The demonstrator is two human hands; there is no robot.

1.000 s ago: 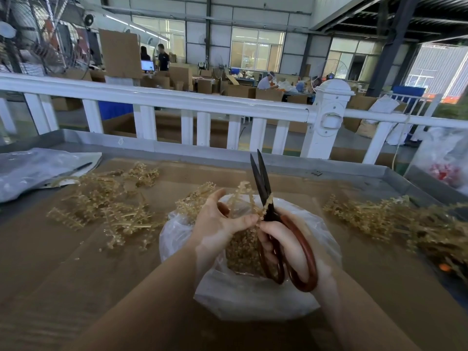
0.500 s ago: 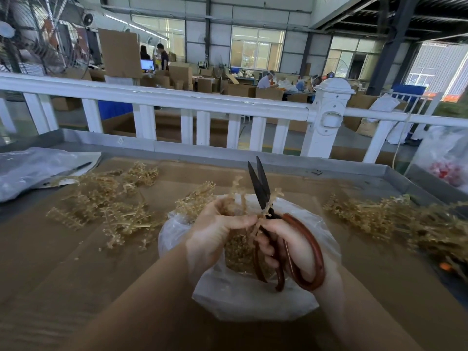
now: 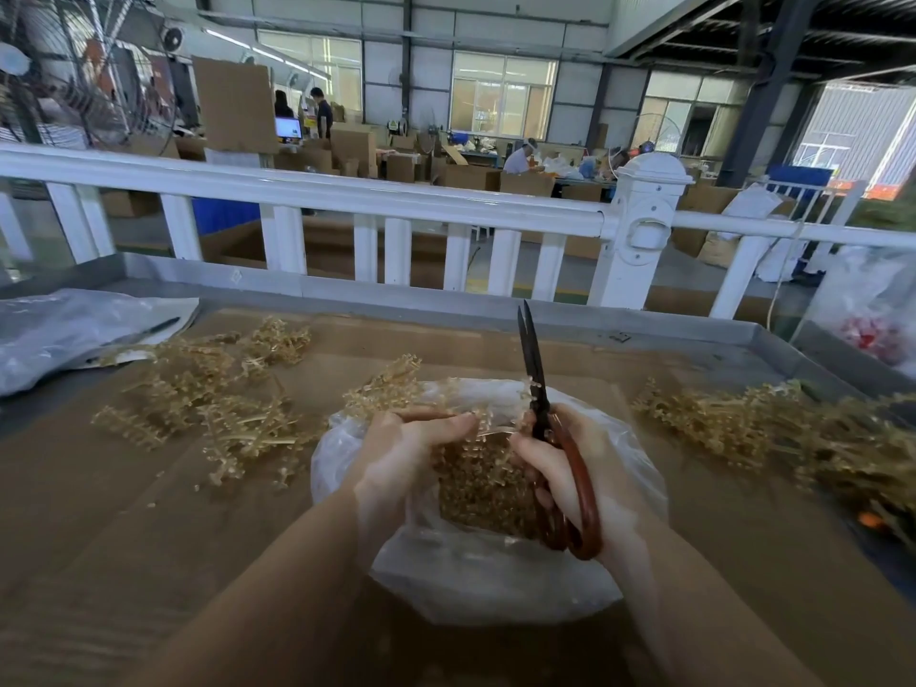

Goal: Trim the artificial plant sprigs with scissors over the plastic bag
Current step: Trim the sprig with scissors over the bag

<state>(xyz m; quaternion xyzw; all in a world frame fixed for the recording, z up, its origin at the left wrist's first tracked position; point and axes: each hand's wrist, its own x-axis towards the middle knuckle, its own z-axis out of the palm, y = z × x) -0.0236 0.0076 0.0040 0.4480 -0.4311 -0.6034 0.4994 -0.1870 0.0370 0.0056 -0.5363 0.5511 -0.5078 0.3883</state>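
The scissors (image 3: 533, 369) have snapped shut since a moment ago, so that cut looks finished. The left hand (image 3: 411, 451) pinches a sprig (image 3: 488, 423) over the plastic bag (image 3: 495, 582); the right hand (image 3: 570, 468) grips the handles.

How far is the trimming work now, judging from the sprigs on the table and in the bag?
Partly done. The plastic bag already holds many golden trimmings. In hand: the left hand grips a sprig over the bag, and the right hand holds the scissors, blades together. Sprig piles lie on the left and right; which is untrimmed I cannot tell.
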